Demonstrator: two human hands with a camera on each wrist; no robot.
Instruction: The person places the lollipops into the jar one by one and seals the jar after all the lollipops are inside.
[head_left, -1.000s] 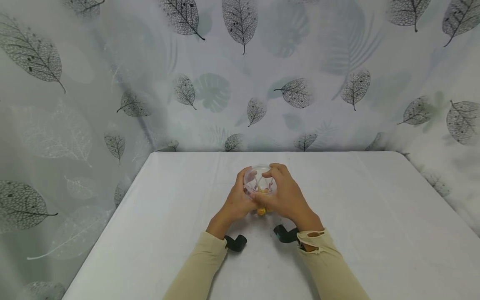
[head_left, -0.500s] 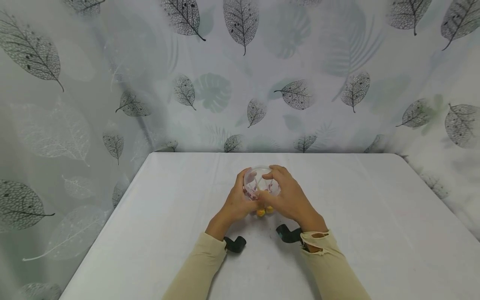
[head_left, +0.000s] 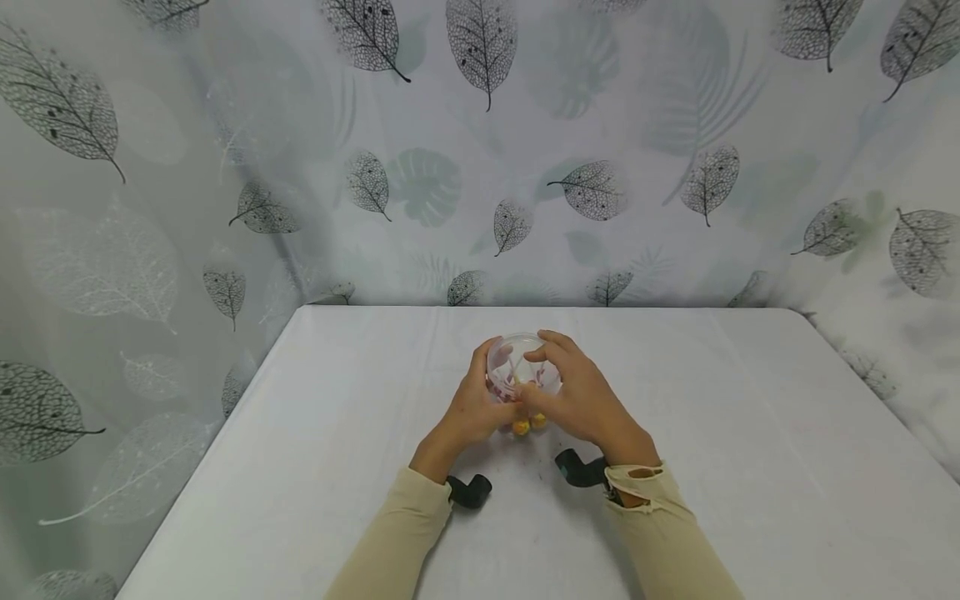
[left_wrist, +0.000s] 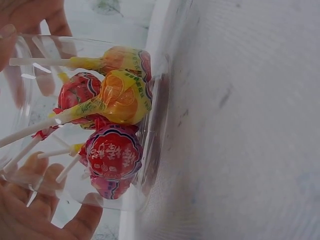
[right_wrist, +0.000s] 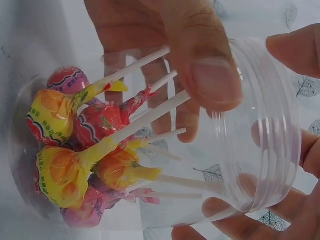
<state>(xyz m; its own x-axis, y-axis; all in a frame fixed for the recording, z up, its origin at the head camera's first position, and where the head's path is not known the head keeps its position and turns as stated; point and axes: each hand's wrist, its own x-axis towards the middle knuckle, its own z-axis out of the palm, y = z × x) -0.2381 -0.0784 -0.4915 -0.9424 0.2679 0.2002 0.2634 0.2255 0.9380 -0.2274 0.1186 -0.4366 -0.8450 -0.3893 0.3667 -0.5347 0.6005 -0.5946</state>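
Observation:
A clear plastic jar (right_wrist: 195,200) with a ridged neck (right_wrist: 265,125) stands upright, its base at the tabletop. Inside are several lollipops in yellow (right_wrist: 60,175), red (left_wrist: 114,152) and pink-purple wrappers, their white sticks pointing up. My left hand (head_left: 474,406) grips the jar's body from the left, its thumb (right_wrist: 215,80) across the near side. From the right, my right hand (head_left: 581,400) curls around the neck and rim, thumb near and fingers on the far side. Whether a lid is on the jar, I cannot tell.
The white table (head_left: 337,400) spreads around the jar, its far edge against a leaf-patterned curtain (head_left: 450,167). Black wrist-mounted pieces (head_left: 471,492) sit by the sleeve cuffs, just above the table.
My right hand has shifted slightly to the right, and its thumb has moved along the rim. The left hand keeps its hold on the jar. More yellow wrapper shows below the hands.

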